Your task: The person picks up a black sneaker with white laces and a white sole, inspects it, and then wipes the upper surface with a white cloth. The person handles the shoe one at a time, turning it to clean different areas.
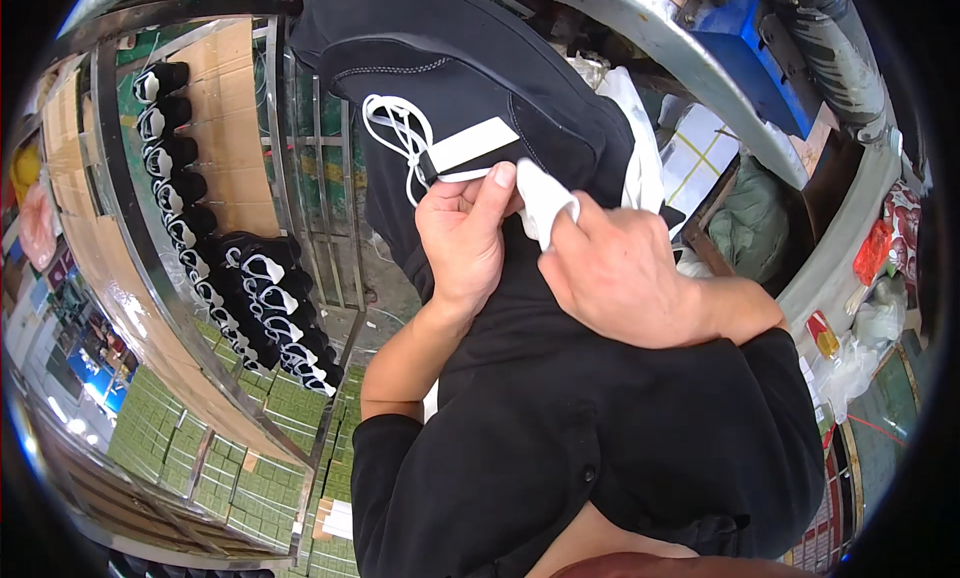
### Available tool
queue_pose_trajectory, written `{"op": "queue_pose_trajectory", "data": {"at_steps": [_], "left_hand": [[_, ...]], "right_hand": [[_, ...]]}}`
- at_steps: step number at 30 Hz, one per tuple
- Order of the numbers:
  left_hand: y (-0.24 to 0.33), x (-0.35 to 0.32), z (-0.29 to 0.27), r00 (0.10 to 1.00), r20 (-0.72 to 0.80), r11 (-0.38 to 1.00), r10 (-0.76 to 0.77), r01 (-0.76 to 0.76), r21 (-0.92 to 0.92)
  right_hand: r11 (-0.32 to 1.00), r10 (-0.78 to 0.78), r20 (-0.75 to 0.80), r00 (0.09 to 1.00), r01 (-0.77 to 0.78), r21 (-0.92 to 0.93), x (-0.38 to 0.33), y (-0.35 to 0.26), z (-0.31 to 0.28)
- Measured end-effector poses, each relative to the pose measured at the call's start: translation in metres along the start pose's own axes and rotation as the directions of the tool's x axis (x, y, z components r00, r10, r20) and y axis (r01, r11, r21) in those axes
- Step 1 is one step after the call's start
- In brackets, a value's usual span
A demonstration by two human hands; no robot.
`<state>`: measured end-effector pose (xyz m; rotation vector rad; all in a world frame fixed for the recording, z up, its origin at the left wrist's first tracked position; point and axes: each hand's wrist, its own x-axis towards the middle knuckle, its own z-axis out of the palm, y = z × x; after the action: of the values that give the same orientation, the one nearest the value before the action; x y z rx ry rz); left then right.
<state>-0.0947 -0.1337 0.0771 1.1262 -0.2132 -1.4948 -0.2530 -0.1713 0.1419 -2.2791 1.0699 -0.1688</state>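
My left hand (465,236) is closed, its thumb pressed on the edge of a thin white strip (468,176) above my lap. Fingers of my right hand (630,278) are curled round a soft white piece (543,198) that bends upward between the two hands; whether it is cloth or paper I cannot tell. Just beyond the left hand, a flat white rectangle (476,146) rests on the black fabric (450,88) over my lap. Looped white cord (398,133), tied in a bundle, lies at its left end.
At my left stands a metal rack (130,178) with cardboard panels (230,128). Rows of black shoe-like pieces with white parts (180,198) sit along it. A curved grey metal frame (690,58) arches at the right, near a blue machine part (740,48) and plastic bags (860,348).
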Motion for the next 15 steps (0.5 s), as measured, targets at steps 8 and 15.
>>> {"op": "queue_pose_trajectory", "data": {"at_steps": [8, 15], "left_hand": [[-0.002, -0.003, -0.005, 0.999, 0.035, 0.999, 0.017, -0.018, 0.027], [-0.004, -0.003, -0.008, 0.997, 0.052, 0.997, 0.058, -0.061, 0.051]], "right_hand": [[1.000, 0.014, 0.025, 1.000, -0.014, 0.000, -0.001, 0.001, -0.004], [0.999, 0.029, 0.057, 0.998, -0.029, 0.014, 0.000, 0.001, -0.010]]}}
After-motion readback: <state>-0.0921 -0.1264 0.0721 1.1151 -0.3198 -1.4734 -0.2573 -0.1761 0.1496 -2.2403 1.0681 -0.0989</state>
